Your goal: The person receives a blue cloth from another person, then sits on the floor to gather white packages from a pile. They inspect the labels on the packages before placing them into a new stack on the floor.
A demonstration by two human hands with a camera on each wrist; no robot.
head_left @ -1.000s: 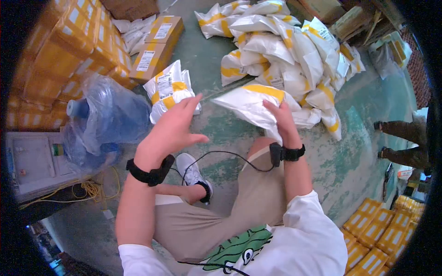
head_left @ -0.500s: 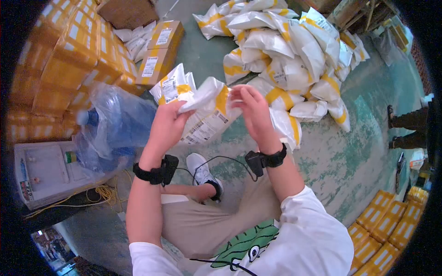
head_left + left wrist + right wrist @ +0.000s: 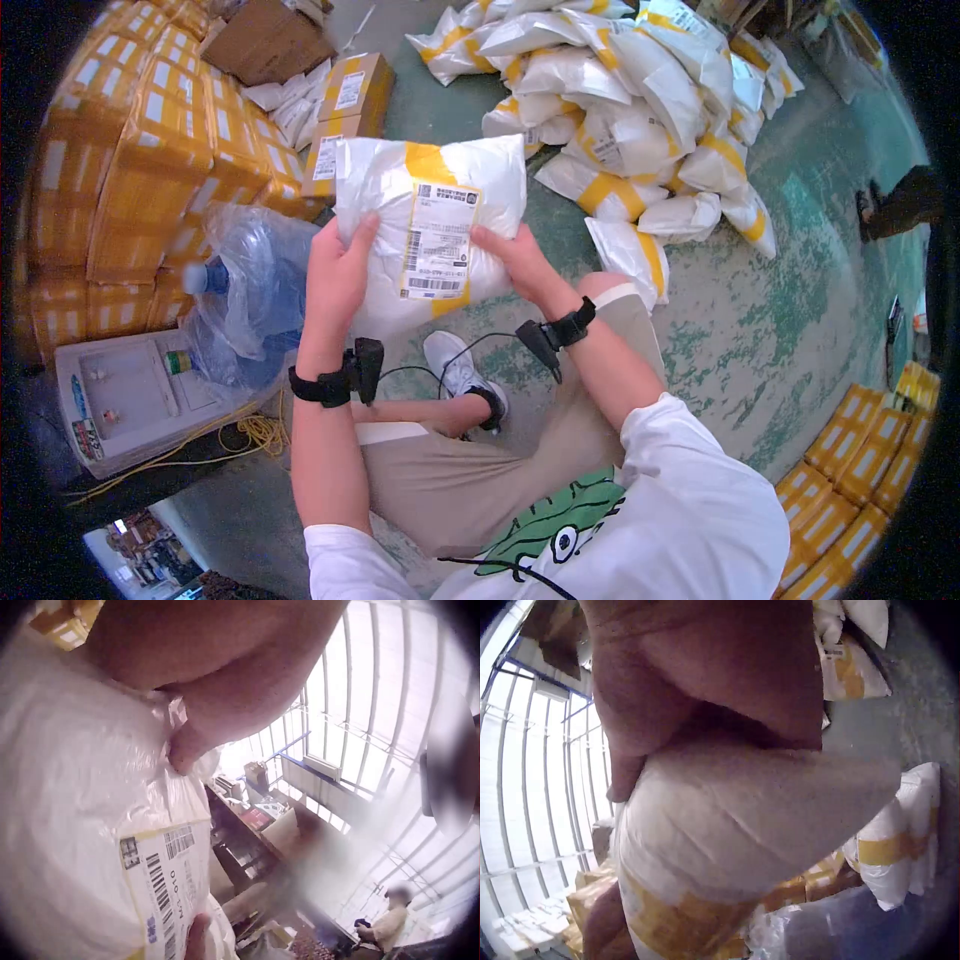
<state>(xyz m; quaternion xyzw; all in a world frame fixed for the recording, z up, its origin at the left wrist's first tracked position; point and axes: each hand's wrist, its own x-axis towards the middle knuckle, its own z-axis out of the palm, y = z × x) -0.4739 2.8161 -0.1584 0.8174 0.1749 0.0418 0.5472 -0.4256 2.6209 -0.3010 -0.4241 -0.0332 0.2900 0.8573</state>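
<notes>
Parcel (image 3: 388,268) held between left hand (image 3: 338,272) and right hand (image 3: 516,262), label facing the wearer

Nearest is the wearer's white shirt (image 3: 690,500) with a green print, above beige trousers (image 3: 440,490). Each wrist carries a black strap with a small camera, and a thin black cable (image 3: 478,338) runs between them. Both hands grip the parcel — a plump white plastic bag with yellow tape — by its opposite sides, raised clear of the floor (image 3: 740,330). The left thumb lies on the front face near the left edge; the right thumb presses the front beside the printed label (image 3: 440,245). The other fingers are mostly hidden behind the bag. Below the parcel, a white shoe (image 3: 458,365) stands on the worn green floor.

Left of the left hand are a blue water jug (image 3: 260,285) under clear plastic, a pale grey tray (image 3: 125,395) and a loose coil of yellow cord (image 3: 258,435). Just beyond the parcel, labelled brown cartons (image 3: 350,100) sit beside smaller white packets (image 3: 300,105).

Farther ahead and to the right lies a large heap of similar white bags (image 3: 640,125), overlapping one another. Yellow-taped boxes (image 3: 160,185) are stacked high on the left, and more taped boxes (image 3: 845,490) stand at the lower right. Another person's legs (image 3: 898,207) show at the right edge. In the left wrist view, a barred bright wall (image 3: 375,675) rises behind everything — with a person (image 3: 386,922) in a light top before it.
</notes>
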